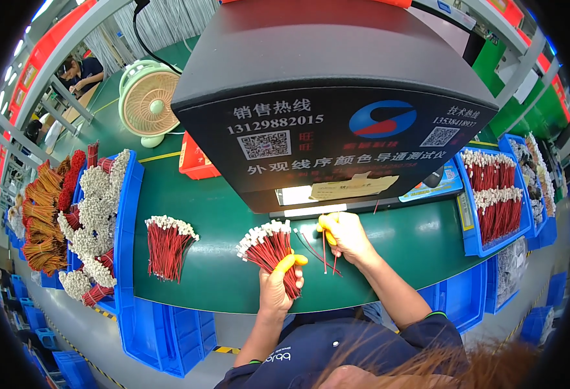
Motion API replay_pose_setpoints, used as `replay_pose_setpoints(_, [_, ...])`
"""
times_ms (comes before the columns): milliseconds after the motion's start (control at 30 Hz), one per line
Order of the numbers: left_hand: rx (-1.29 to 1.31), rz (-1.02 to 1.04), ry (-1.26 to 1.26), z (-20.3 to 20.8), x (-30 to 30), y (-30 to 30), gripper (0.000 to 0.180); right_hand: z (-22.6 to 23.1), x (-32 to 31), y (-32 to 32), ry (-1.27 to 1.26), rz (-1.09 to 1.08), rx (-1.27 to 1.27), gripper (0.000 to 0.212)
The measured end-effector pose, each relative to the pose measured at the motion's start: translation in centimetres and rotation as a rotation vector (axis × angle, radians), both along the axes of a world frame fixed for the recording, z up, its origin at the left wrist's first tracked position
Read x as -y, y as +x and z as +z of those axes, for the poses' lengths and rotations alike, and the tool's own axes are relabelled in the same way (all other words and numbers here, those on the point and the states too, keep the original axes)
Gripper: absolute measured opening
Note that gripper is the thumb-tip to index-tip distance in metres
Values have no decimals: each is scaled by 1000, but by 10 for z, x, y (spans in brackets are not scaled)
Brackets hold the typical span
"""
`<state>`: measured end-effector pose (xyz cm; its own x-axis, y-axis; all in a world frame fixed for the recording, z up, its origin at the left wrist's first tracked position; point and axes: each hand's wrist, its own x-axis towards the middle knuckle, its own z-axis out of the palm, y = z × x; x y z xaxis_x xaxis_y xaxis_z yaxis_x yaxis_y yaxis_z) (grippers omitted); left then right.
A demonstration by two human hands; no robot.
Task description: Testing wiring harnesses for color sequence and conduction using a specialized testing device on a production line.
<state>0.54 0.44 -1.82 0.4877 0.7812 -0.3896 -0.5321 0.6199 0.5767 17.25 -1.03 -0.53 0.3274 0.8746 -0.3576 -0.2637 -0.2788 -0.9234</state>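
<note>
My left hand (pixel 274 292) is closed around a thick bundle of red wire leads (pixel 266 251). Their white connectors fan out at the far end. Yellow covers sit on some of my fingertips. My right hand (pixel 350 240) pinches thin wire leads (pixel 325 256) just in front of the lit opening (pixel 296 196) of a black box-shaped machine (pixel 337 61). The held ends are hidden by the fingers, while red strands hang down below. One loose dark red lead (pixel 312 247) slants across the table between my hands. Further left lies a separate pile of red leads (pixel 168 251) with white connectors.
Blue bins (pixel 128 214) at the left hold heaps of white-connector and orange wire bundles. At the right, a blue tray (pixel 472 227) carries rows of red leads. A green fan (pixel 150 104) and a red bin (pixel 197 163) stand behind. Another person (pixel 80 72) sits far left.
</note>
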Motion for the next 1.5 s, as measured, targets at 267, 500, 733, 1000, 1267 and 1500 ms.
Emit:
replay_pose_setpoints(267, [30,0,-58,-2,1,1,16,2,12,-7,280,116,1127,23])
replay_pose_setpoints(500, [-41,-9,81,-9,9,9,20,9,19,-32,273,187,143,18])
replay_pose_setpoints(733, [-177,62,58,-3,8,7,19,9,6,-10,78,12,-335,21])
replay_pose_setpoints(1000, [-54,30,-17,0,4,4,16,1,2,0,27,18,-344,22])
replay_pose_setpoints(1267, [-50,-7,35,-9,8,7,19,9,12,-21,215,280,164,17])
replay_pose_setpoints(1500, [-62,50,63,-3,12,13,18,10,17,-26,60,183,15,20])
